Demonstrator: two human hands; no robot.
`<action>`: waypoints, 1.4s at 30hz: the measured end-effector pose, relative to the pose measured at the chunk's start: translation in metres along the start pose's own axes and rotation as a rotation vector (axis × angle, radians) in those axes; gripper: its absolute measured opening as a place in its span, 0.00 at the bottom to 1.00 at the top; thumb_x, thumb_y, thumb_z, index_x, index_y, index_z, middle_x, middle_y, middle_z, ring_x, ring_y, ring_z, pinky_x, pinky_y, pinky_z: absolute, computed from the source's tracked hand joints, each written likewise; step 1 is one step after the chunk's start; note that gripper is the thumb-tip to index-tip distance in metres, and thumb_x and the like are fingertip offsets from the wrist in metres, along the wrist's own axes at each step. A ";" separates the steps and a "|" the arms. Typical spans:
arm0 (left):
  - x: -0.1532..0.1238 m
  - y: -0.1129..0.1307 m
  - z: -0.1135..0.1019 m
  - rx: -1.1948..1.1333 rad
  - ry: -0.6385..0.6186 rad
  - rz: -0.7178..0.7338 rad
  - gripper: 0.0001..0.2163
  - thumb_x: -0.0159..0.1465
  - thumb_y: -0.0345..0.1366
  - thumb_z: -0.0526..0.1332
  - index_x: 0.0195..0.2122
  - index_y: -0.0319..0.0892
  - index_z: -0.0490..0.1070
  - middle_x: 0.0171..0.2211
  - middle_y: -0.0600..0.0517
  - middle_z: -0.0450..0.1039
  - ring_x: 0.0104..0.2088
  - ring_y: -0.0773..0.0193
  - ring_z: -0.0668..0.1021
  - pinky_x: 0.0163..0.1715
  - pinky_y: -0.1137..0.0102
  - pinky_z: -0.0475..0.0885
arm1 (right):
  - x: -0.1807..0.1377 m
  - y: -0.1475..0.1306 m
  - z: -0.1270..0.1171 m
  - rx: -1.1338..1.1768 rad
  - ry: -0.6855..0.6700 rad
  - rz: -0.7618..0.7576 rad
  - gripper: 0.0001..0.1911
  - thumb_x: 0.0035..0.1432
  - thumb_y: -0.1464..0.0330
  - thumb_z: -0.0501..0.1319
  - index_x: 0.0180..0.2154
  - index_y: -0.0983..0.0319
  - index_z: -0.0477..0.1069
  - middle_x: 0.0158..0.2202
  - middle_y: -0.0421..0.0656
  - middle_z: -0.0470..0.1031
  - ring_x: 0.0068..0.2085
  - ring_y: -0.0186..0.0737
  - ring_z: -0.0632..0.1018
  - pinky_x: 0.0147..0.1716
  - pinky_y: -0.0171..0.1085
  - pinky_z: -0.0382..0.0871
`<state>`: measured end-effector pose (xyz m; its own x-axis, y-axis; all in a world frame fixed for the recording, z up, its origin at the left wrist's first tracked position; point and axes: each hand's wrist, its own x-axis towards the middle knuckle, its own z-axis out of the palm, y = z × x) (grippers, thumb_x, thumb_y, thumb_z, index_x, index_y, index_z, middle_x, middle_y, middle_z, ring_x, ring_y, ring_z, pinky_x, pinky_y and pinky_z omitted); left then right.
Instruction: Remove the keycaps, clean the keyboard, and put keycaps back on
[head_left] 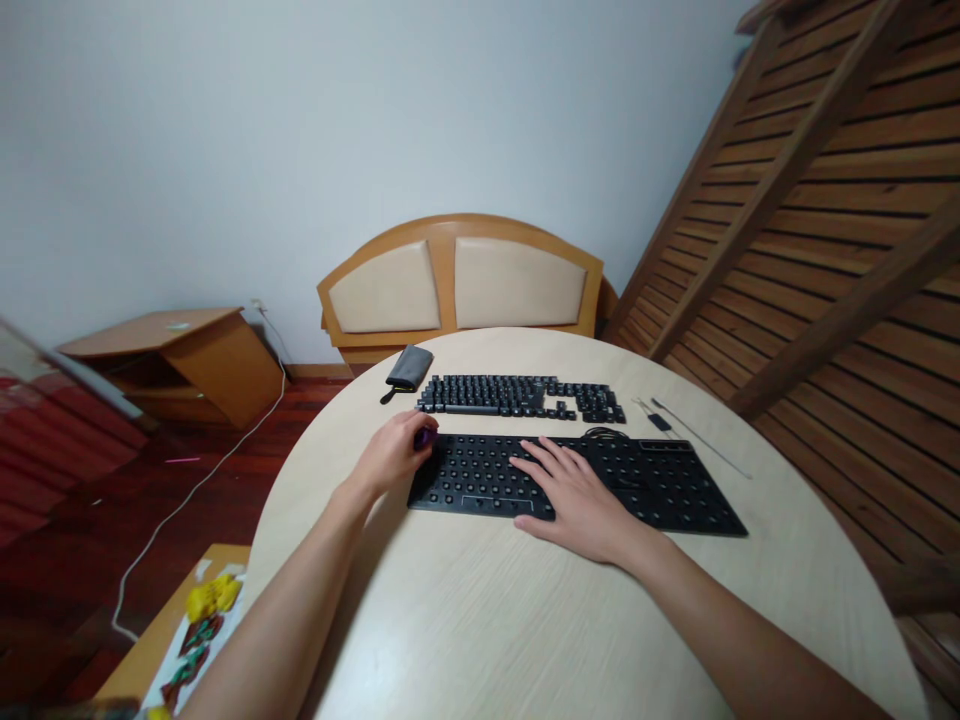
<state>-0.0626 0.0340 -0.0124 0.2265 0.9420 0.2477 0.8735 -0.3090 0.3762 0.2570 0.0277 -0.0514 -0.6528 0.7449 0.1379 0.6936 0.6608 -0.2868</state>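
Note:
A black keyboard [480,470] with its keycaps off lies across the table in front of me. My left hand [401,448] is closed around a small dark purple object [424,437] at the keyboard's upper left corner; the fingers hide most of it, so its kind cannot be made out. With fingers spread, my right hand [574,497] rests flat on the middle of the keyboard and holds nothing. Behind the keyboard, loose black keycaps [487,392] are laid out in keyboard order, with gaps toward the right of the layout.
On the round table [480,620], a grey pouch [409,367] lies at the back left. To the right are a small wire tool with a black handle [660,421] and a thin dark rod [701,438]. A coiled cable [604,434] sits behind the keyboard.

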 end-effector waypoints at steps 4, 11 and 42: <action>-0.005 -0.011 0.023 -0.020 0.115 -0.042 0.08 0.65 0.32 0.59 0.45 0.44 0.73 0.45 0.46 0.76 0.48 0.53 0.76 0.52 0.58 0.71 | -0.001 0.000 0.000 -0.006 -0.009 -0.003 0.40 0.62 0.44 0.59 0.68 0.55 0.59 0.73 0.48 0.54 0.73 0.57 0.50 0.69 0.60 0.46; 0.000 -0.022 0.031 -0.059 0.221 -0.137 0.09 0.71 0.39 0.57 0.47 0.44 0.74 0.49 0.45 0.77 0.52 0.51 0.76 0.54 0.57 0.69 | -0.001 0.002 0.001 -0.007 0.007 -0.005 0.39 0.62 0.45 0.60 0.68 0.55 0.60 0.73 0.48 0.54 0.73 0.57 0.50 0.69 0.60 0.46; -0.014 -0.029 0.015 -0.059 -0.021 -0.117 0.12 0.65 0.34 0.56 0.48 0.42 0.73 0.48 0.44 0.77 0.50 0.50 0.77 0.53 0.57 0.71 | -0.003 0.006 0.007 -0.046 0.018 -0.010 0.40 0.61 0.45 0.60 0.68 0.53 0.59 0.73 0.46 0.55 0.73 0.58 0.52 0.68 0.61 0.50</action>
<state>-0.0845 0.0312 -0.0402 0.1342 0.9744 0.1801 0.8679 -0.2033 0.4533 0.2616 0.0288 -0.0604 -0.6542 0.7398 0.1573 0.7008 0.6711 -0.2417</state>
